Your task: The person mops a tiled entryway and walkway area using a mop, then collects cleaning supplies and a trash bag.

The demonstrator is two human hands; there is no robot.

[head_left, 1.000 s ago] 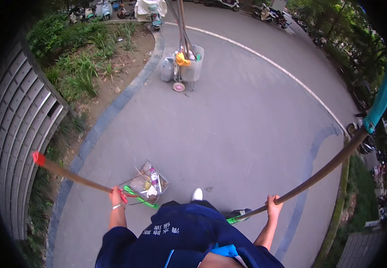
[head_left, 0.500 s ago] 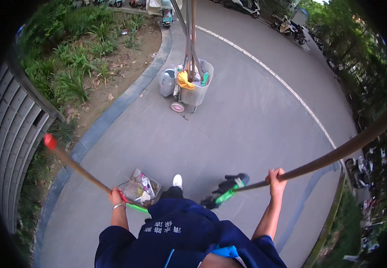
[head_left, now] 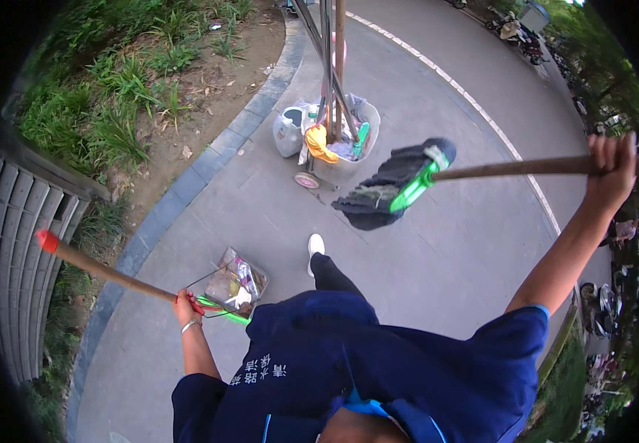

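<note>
My right hand [head_left: 612,168] is raised far out to the right, closed around a wooden broom handle. The broom's dark, ragged head [head_left: 378,193], in a bright green holder, hangs above the pavement in front of me. My left hand [head_left: 185,307], low on the left, is closed around a wooden stick [head_left: 109,275] with a red end, whose lower part has green and red pieces. Beside that hand is a litter-filled dustpan [head_left: 262,283] with a thin wire handle; a plastic bottle [head_left: 245,276] and white scraps lie in it. Whether my fingers also hold the wire is unclear.
A wheeled bin cart [head_left: 369,140] ahead carries upright poles, a yellow cloth [head_left: 319,144] and a hanging bag [head_left: 288,133]. A stone kerb [head_left: 179,196] borders plants on the left, near a slatted fence [head_left: 24,244]. Parked scooters [head_left: 517,35] stand at far right.
My right hand has swung outward and up, lifting the broom head off the ground and forward toward the cart. The cart looks nearer. My left hand keeps its hold on the stick.
</note>
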